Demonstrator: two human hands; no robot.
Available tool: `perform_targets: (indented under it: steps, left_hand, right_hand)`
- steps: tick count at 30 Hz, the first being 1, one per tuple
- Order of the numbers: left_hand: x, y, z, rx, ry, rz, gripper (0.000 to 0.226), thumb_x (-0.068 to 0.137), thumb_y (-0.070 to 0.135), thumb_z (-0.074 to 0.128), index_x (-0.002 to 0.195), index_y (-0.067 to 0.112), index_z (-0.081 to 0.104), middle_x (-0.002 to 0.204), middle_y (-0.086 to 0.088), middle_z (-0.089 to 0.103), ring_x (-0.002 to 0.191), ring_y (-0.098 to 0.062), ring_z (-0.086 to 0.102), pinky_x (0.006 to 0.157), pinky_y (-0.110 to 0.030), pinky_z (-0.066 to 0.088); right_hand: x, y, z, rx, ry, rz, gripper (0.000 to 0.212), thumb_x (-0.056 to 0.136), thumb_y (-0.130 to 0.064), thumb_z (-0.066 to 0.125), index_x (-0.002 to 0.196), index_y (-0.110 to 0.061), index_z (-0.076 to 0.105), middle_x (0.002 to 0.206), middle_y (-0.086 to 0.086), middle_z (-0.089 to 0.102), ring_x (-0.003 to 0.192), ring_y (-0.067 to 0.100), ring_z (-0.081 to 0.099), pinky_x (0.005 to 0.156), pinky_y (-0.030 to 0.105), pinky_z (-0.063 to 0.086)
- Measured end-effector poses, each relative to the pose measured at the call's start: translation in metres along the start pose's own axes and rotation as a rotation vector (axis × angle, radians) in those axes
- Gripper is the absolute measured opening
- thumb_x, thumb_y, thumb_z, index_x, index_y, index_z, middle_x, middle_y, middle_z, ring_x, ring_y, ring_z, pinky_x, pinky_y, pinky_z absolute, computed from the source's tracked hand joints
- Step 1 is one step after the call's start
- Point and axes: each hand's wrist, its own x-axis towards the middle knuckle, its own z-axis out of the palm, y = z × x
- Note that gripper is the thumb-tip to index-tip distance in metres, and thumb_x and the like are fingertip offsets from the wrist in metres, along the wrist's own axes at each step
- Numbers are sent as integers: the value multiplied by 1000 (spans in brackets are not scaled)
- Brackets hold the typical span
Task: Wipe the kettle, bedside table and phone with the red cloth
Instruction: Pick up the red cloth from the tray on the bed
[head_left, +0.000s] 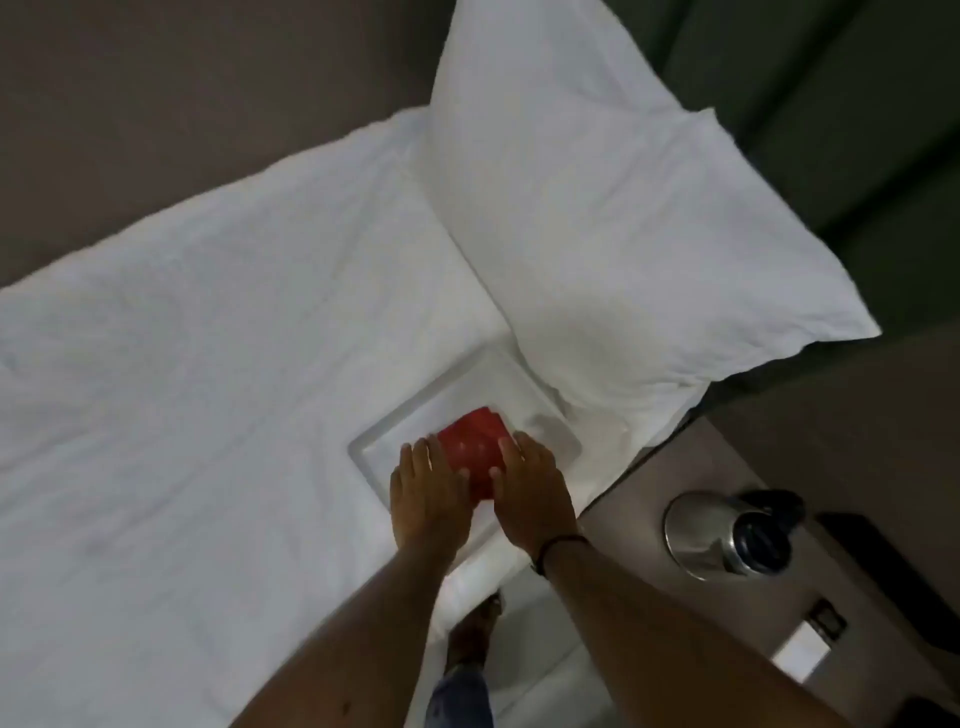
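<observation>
A folded red cloth lies in a white tray on the bed. My left hand rests flat on the cloth's left edge and my right hand on its right edge, fingers spread, thumbs touching the cloth. Neither hand visibly grips it. To the right, the steel kettle with a black handle stands on the grey-brown bedside table. A dark flat object, possibly the phone, lies behind the kettle; it is blurred.
A white duvet covers the bed and a large white pillow leans at its head, just past the tray. A white card and small switch panel sit on the table's near part. My foot stands between bed and table.
</observation>
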Motion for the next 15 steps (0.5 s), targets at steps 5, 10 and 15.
perform_targets:
  steps: [5, 10, 15]
  left_hand:
    - [45, 1, 16, -81, -61, -284, 55, 103, 55, 53, 141, 15, 50, 131, -10, 65, 119, -34, 63, 99, -51, 53]
    - [66, 3, 16, -486, -143, -372, 41, 96, 38, 70, 133, 23, 61, 117, -1, 74, 98, -25, 68, 92, -41, 60]
    - [47, 7, -9, -846, -143, -194, 27, 100, 15, 67, 125, 23, 68, 117, -1, 73, 106, -27, 73, 89, -43, 64]
  right_hand:
    - [52, -4, 18, 93, -108, 252, 77, 102, -51, 56, 161, -11, 27, 150, 15, 50, 130, 37, 56, 104, 53, 54]
    - [75, 5, 22, 505, -162, 445, 65, 83, -33, 86, 137, -9, 57, 129, 13, 73, 118, 34, 71, 103, 48, 59]
    - [56, 18, -6, 954, -73, 375, 29, 71, -16, 93, 80, -6, 67, 84, 5, 72, 77, 19, 68, 73, 36, 62]
